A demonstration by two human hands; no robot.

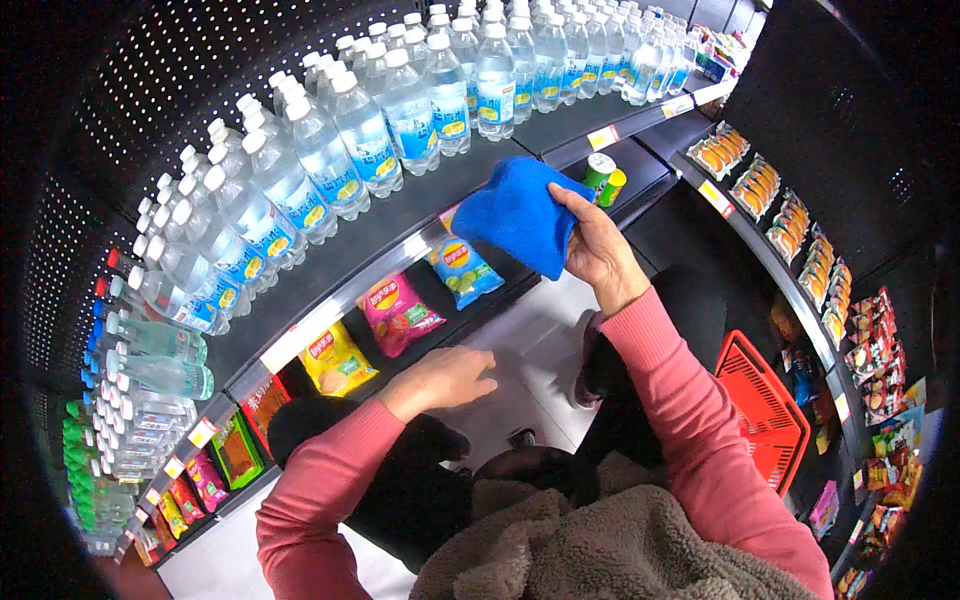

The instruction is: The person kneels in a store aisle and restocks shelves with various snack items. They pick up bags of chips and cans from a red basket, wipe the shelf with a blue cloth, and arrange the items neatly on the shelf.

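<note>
A folded blue cloth hangs from my right hand, pinched between thumb and fingers. It is held up in front of the edge of a black shelf. My left hand is lower and to the left, holding nothing, with its fingers loosely bent and apart. Nearest to it are a pink Lay's chip bag and a yellow chip bag on the lower shelf. A blue chip bag lies below the cloth. Rows of clear plastic bottles with white caps stand on the shelf above.
Two small canisters stand just beyond the cloth. A red shopping basket is beside my right arm. Packaged buns and snack packets line the right-hand shelves. Greenish bottles lie tipped over at the left.
</note>
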